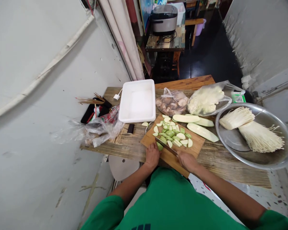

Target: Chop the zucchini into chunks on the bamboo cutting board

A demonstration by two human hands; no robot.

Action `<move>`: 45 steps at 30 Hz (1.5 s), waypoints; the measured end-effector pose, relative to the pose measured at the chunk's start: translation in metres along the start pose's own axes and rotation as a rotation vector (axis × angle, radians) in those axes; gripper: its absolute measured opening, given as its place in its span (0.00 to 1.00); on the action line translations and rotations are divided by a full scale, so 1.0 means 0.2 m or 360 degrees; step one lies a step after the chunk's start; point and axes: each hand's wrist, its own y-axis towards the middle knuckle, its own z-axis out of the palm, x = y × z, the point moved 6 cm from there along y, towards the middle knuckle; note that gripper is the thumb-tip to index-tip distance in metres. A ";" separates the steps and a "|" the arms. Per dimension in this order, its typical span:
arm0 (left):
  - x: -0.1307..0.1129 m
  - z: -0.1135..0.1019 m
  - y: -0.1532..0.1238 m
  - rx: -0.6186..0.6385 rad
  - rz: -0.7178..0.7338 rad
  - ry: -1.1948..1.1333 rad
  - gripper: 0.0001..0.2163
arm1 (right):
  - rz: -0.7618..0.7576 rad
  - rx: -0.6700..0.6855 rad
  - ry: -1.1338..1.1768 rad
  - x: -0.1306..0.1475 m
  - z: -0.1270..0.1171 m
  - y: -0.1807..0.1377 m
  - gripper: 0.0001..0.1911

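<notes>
My right hand (187,161) is closed round the handle of a knife (167,147), whose blade lies against a piece of zucchini (159,146) at the near left of the wooden cutting board (196,147). The fingers of my left hand (153,156) are bent over that same piece and hold it down. Cut zucchini slices (181,136), pale with green skin, lie heaped and scattered on the board beyond the blade. Long zucchini halves (203,132) rest past the board's far right edge, cut faces up.
A white plastic tub (137,118) stands behind the board. Bagged mushrooms (172,103) and a bag of pale mushrooms (207,99) are at the back. At right, a metal basin (232,156) holds enoki mushrooms (261,135). Plastic bags (103,131) and skewers (90,101) lie left, near the wall.
</notes>
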 end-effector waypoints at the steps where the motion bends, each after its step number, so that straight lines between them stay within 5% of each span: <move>1: -0.01 0.00 0.01 -0.0005 0.0002 0.0010 0.27 | -0.0004 -0.0010 -0.0018 -0.01 -0.01 0.01 0.18; 12: 0.04 0.02 0.04 -0.0118 0.0080 -0.0122 0.35 | 0.0026 -0.0118 -0.0170 0.00 -0.09 -0.04 0.19; 21: 0.07 0.11 -0.01 -0.0164 0.0097 -0.0222 0.30 | -0.0057 -0.0034 -0.0187 0.02 -0.10 -0.08 0.19; 31: 0.05 0.11 0.01 -0.0157 0.0042 -0.0173 0.28 | -0.0037 -0.0037 -0.0117 0.02 -0.05 0.05 0.17; 45: 0.11 0.12 -0.04 -0.0199 0.0145 -0.0373 0.28 | -0.0020 -0.0003 -0.0200 0.11 -0.12 -0.09 0.18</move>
